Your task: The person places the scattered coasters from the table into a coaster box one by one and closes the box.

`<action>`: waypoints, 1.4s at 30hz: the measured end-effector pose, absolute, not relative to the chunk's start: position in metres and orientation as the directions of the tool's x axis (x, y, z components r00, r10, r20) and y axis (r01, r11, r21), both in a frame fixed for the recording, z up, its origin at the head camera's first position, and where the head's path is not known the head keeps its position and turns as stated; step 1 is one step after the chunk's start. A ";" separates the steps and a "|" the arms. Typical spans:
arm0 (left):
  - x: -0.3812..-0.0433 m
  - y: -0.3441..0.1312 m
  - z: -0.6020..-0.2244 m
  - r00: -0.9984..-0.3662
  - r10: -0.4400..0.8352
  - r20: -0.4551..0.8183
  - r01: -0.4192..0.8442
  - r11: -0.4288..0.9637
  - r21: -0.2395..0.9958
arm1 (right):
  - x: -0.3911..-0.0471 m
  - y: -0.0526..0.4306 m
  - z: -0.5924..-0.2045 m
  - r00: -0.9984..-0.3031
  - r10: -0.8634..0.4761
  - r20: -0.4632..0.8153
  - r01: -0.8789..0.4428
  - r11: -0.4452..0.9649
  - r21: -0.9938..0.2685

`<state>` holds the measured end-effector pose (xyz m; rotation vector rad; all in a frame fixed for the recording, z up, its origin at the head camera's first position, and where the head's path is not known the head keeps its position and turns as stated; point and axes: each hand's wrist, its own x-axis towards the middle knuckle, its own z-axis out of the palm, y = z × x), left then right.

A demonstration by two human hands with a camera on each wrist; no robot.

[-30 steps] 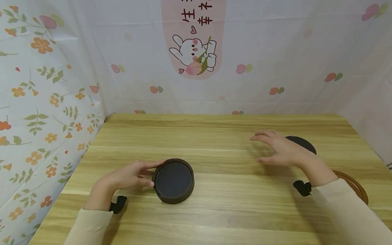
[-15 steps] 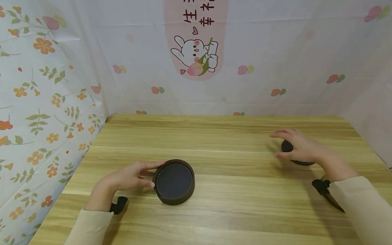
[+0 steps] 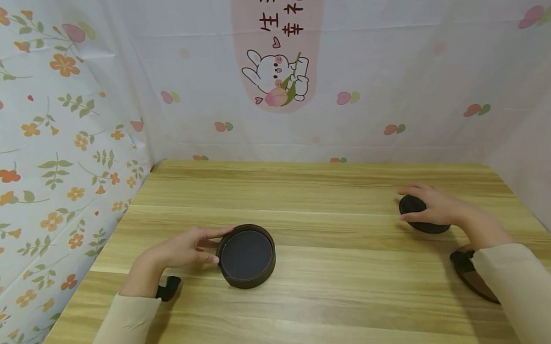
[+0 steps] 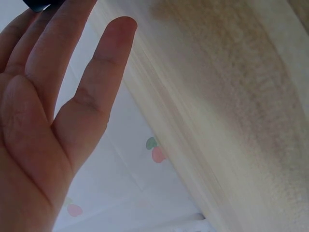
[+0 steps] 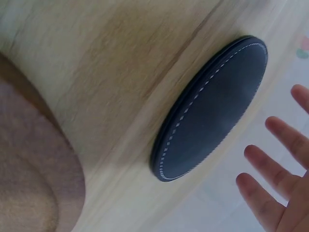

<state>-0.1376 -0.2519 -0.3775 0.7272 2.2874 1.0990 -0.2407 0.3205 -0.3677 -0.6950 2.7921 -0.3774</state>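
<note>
My left hand (image 3: 184, 250) touches the left side of a round, dark holder (image 3: 246, 256) with a low wall and a flat dark inside. One finger reaches its back rim and the thumb lies at its near left side. In the left wrist view the fingers (image 4: 104, 72) look fairly straight. Over at the right, my right hand (image 3: 433, 205) is at a round black coaster (image 3: 413, 204). The right wrist view shows this coaster (image 5: 212, 111) lying flat, with white stitching round its edge. The right fingers (image 5: 268, 169) are spread and apart from it.
A round brown wooden piece (image 5: 34, 159) lies nearer the person, partly covered by the right sleeve (image 3: 521, 280) in the head view. Patterned cloth (image 3: 185, 69) hangs behind and left of the wooden table (image 3: 307, 302). Each wrist carries a small black mount (image 3: 170, 288).
My right hand has moved right, to the black coaster, as its sleeve came over the brown piece. The left hand and the dark holder have stayed put.
</note>
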 end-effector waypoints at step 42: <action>-0.137 -0.254 -0.379 -0.741 0.630 -0.233 0.197 0.535 0.821 | -0.247 0.347 -0.377 -0.852 -0.431 -0.298 -0.364 0.896 -0.254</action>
